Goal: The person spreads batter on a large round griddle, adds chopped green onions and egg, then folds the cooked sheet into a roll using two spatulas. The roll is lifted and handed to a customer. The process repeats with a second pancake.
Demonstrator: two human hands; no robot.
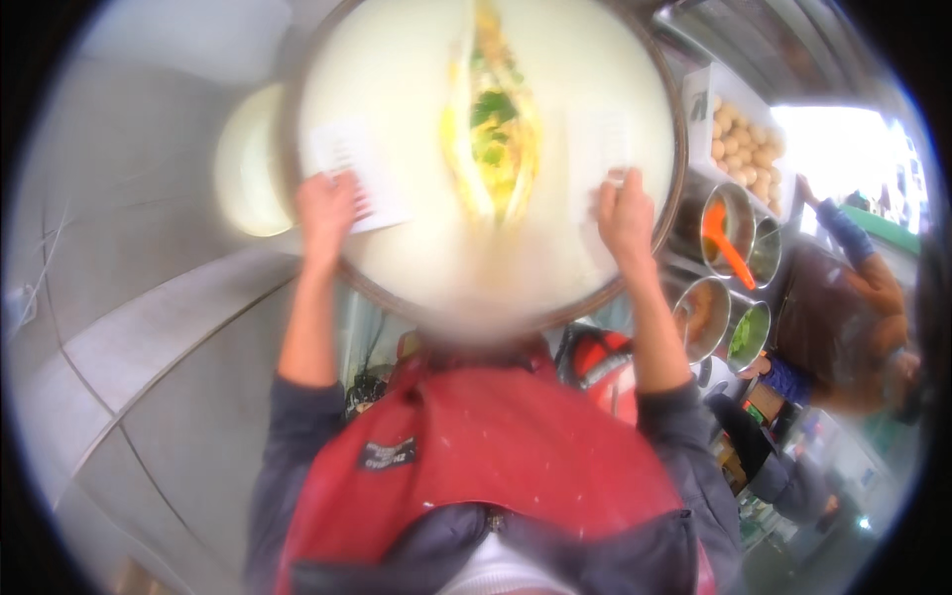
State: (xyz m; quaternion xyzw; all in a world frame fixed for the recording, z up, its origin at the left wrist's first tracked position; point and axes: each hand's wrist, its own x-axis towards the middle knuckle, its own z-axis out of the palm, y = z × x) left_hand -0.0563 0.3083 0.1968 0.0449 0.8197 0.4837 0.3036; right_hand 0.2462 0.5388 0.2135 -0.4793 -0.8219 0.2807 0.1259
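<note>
Before me is a wide round pale surface point(387, 275) with a brown rim, seemingly a griddle. Down its middle runs a yellow egg-like filling point(500, 175) with chopped greens, pale folded edges on either side; glare and blur hide the detail. My left hand point(326, 212) grips a flat white scraper-like sheet point(383, 197) at the surface's left. On the right, my right hand point(626, 219) is closed around a similar white flat scraper point(599, 145), which blends into the pale background. Both sheets lie flat or nearly so, apart from the filling.
At right stand a white box of eggs point(744, 149), a steel pot with an orange ladle point(721, 238), a reddish-brown sauce pot point(699, 316) and a pot of greens point(747, 335). A pale round container point(256, 163) sits left. Other people's arms point(848, 230) show far right.
</note>
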